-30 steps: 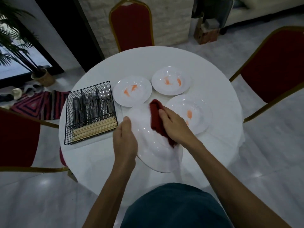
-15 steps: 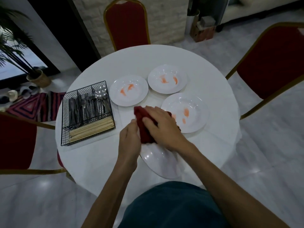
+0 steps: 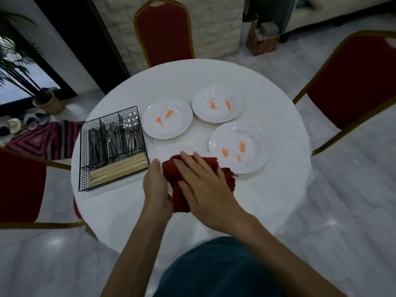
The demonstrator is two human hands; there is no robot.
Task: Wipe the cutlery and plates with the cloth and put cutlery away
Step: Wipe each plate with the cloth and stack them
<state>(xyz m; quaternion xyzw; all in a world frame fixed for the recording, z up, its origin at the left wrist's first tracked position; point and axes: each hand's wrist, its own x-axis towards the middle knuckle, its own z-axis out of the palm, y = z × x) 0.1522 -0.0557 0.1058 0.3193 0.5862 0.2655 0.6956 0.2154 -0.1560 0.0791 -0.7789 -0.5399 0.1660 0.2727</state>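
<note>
Pressing down with straight fingers, the right hand (image 3: 205,185) lies flat on the dark red cloth (image 3: 181,200), which is bunched at the near edge of the table (image 3: 214,71). The left hand (image 3: 156,187) stands close against the cloth's left side; whether it grips something there, I cannot tell, because the cloth and the other hand cover it. The two hands are together, almost touching. I judge that the wiping step is in hand, probably on a plate hidden under the cloth, though white on white shows no clear rim. Just beside the cloth, to the right, is a white plate (image 3: 255,155) with orange smears. Two more smeared plates, the middle plate (image 3: 180,123) and the far plate (image 3: 218,113), lie further away. So much wiping is not yet done. The next move, I think, calls for a clean fold of the cloth and a reach to the nearest smeared plate. At the left, the black wire caddy (image 3: 82,168) holds knives (image 3: 94,142), forks (image 3: 113,136), spoons (image 3: 130,125) and chopsticks (image 3: 117,170). No brand, label or writing can be read anywhere.
</note>
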